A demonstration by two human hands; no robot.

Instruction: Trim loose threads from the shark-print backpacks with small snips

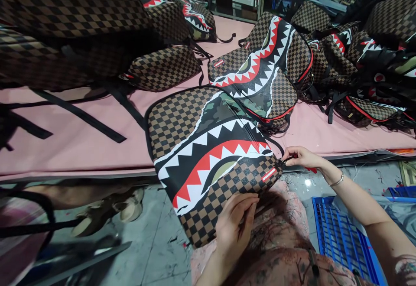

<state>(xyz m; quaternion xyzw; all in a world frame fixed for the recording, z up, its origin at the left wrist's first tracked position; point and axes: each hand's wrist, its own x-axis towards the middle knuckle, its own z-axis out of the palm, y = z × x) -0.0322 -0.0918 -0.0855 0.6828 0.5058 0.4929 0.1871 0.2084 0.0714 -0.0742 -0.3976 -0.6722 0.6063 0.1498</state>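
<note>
A checkered brown-and-black backpack [211,173] with a printed shark mouth and camouflage patch lies tilted over the table's front edge, its near part above my lap. My left hand [235,223] is closed on its near edge, fingers pressed together at the rim, thumb partly hidden. At the bag's right corner, my right hand [302,157] pinches what looks like a black zipper pull, mostly covered by the fingertips. A second shark-print backpack [282,82] with red piping lies just beyond, touching the first.
More checkered bags [165,67] are piled left and right on the pink table [97,156]. Black straps [81,115] hang across its left side. A blue plastic crate [341,234] stands on the floor at right. Another person's foot [131,206] shows at lower left.
</note>
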